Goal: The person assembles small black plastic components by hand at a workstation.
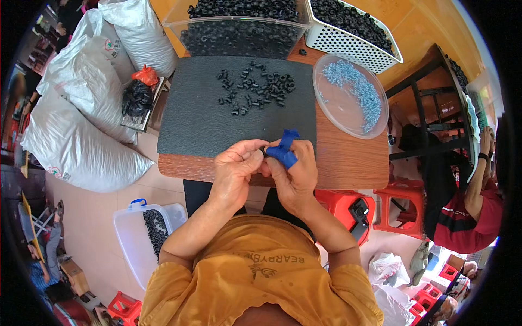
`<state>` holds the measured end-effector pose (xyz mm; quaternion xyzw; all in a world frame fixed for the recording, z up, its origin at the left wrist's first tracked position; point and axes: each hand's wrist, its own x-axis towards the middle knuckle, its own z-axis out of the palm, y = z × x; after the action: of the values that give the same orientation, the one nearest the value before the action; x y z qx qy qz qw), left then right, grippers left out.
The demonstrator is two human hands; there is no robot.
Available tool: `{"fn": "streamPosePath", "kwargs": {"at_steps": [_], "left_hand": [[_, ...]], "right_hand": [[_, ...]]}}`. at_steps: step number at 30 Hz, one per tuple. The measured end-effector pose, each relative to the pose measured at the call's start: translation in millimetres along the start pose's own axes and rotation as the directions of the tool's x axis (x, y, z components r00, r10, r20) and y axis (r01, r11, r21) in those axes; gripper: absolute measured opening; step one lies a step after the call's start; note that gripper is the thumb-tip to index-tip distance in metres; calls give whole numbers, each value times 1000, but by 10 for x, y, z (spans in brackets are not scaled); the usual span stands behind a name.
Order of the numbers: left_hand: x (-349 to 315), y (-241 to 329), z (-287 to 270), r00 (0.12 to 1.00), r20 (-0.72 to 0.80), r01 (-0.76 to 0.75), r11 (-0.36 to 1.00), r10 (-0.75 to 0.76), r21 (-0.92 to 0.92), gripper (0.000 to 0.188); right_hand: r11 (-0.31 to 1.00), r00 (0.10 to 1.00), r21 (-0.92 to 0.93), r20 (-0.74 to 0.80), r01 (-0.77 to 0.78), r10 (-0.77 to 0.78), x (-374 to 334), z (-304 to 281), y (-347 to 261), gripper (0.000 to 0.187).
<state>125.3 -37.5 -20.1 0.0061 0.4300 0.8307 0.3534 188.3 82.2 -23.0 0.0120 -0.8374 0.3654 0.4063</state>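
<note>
Close together over the near edge of a dark grey mat point(187, 108), both my hands are closed at the fingertips. My left hand point(236, 169) pinches a small black ring-like part point(265, 152) between thumb and fingers. My right hand point(298, 176) meets it from the other side, its fingers bent inward; whatever they grip is hidden. Blue tape or cloth point(283, 152) is wrapped about the right hand's fingers, with a loose end sticking up. Farther off on the mat lie several loose small black parts point(280, 87).
Behind the mat stand a clear bin point(236, 20) and a white perforated basket point(353, 51), both full of black parts. A round clear tray point(340, 122) holds tiny light-blue pieces at the right. White sacks point(81, 146) crowd the left; red stools point(399, 206) stand right.
</note>
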Motion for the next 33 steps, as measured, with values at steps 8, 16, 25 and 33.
{"fn": "streamPosePath", "kwargs": {"at_steps": [8, 16, 25, 33], "left_hand": [[127, -11, -174, 999, 20, 31, 1000, -31, 1, 16], [127, 6, -247, 998, 34, 60, 998, -59, -14, 17], [140, -4, -252, 998, 32, 53, 999, -53, 1, 17], [155, -6, -271, 998, 31, 51, 999, -51, -9, 16]], "right_hand": [[972, 970, 23, 76, -234, 231, 238, -10, 443, 18], [998, 994, -48, 105, -37, 42, 242, 4, 441, 18], [964, 972, -194, 112, -182, 206, 348, -6, 669, 16], [937, 986, -346, 166, 38, 21, 483, 199, 934, 20]]}}
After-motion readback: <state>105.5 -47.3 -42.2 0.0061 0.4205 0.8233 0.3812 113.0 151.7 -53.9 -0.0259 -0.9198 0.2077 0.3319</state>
